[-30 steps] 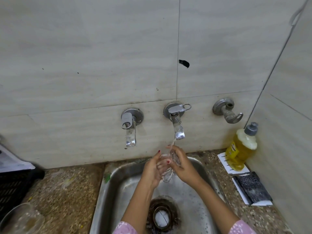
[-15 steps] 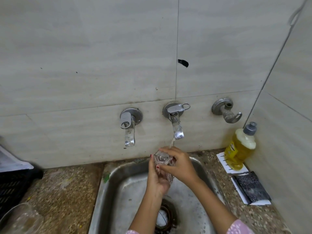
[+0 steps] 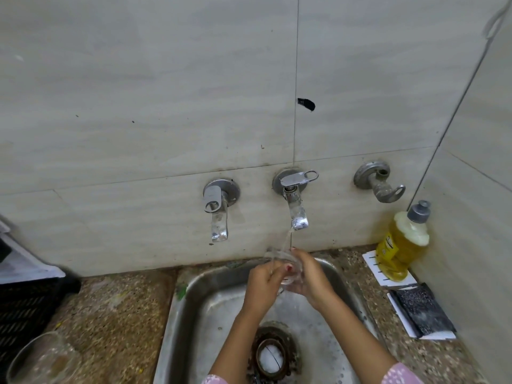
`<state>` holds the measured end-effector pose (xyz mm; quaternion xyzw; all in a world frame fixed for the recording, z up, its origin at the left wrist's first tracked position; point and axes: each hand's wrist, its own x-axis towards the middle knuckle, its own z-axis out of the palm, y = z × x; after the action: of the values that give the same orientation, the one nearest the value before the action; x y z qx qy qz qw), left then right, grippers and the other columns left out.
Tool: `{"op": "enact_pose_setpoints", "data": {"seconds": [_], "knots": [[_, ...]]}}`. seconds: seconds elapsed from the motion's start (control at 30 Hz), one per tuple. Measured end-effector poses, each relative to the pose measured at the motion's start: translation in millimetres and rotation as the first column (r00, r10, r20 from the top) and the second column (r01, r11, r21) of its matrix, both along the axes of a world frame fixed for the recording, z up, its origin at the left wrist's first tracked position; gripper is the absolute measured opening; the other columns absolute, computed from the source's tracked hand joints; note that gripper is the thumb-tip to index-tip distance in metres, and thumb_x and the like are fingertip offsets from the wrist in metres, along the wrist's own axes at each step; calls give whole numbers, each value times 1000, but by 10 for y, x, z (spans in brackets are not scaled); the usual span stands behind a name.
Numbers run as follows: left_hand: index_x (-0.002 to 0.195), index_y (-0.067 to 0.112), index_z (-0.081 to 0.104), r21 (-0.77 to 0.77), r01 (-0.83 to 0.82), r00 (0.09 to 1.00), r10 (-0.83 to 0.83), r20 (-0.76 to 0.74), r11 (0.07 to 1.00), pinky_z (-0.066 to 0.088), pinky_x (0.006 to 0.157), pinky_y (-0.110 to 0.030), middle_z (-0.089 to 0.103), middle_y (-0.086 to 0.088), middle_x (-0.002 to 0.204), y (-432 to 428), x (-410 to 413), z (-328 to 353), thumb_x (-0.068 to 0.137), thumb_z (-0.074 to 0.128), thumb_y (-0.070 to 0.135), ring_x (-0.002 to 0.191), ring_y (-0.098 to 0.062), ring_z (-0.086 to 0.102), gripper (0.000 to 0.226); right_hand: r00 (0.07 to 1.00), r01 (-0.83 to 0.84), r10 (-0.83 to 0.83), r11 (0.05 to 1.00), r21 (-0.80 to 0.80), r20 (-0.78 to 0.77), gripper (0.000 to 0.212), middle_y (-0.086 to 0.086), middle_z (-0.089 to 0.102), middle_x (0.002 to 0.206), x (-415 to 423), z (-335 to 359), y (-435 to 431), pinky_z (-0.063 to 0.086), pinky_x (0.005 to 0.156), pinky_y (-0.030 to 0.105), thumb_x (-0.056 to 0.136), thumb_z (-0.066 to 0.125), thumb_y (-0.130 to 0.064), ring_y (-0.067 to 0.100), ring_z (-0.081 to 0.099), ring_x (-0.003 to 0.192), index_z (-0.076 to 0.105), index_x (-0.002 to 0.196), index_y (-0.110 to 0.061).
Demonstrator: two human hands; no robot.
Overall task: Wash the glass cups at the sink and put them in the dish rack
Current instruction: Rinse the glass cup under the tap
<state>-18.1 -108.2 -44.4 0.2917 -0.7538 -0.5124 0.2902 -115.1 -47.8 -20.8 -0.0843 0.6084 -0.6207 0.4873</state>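
I am rinsing the small clear glass cup point(image 3: 274, 254), gripped by both my left hand point(image 3: 262, 282) and right hand point(image 3: 308, 278) under the running chrome tap point(image 3: 297, 215) over the steel sink point(image 3: 194, 286), and judging the next move a firm, wet carry to the black slatted rack point(image 3: 26, 306) at left.

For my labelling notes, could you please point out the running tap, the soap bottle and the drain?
running tap point(image 3: 296, 212), head view, on its spout.
soap bottle point(image 3: 401, 245), head view, on its yellow body.
drain point(image 3: 271, 356), head view, on its white centre.
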Motion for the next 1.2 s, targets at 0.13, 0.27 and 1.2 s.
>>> {"op": "enact_pose_setpoints", "data": {"seconds": [0.13,0.27,1.2], "knots": [[64,22,73,-420,60,993,-10,121,905,48,62,-28,68,9,61,-28,-38,196,70,60,57,60,-6,62,38,954,55,-36,997,-58,299,30,11,70,80,45,-21,96,54,69,41,93,50,-34,27,65,78,66,96,-9],[55,20,62,-667,-220,965,257,-44,712,34,70,-22,53,10,72,62,-79,184,70,60,58,80,-5,41,41,887,157,-98,983,-97,451,30,11,69,82,154,-46,47,56,55,31,94,50,-29,23,68,70,65,104,-6],[99,-2,62,993,-85,953,296,59,76,57,50,-39,67,-18,81,22,-54,416,88,50,46,74,-32,64,51,499,-80,38,997,-2,-866,60,2,60,112,163,137,94,45,88,20,67,78,-11,13,57,102,56,124,-14]]}}
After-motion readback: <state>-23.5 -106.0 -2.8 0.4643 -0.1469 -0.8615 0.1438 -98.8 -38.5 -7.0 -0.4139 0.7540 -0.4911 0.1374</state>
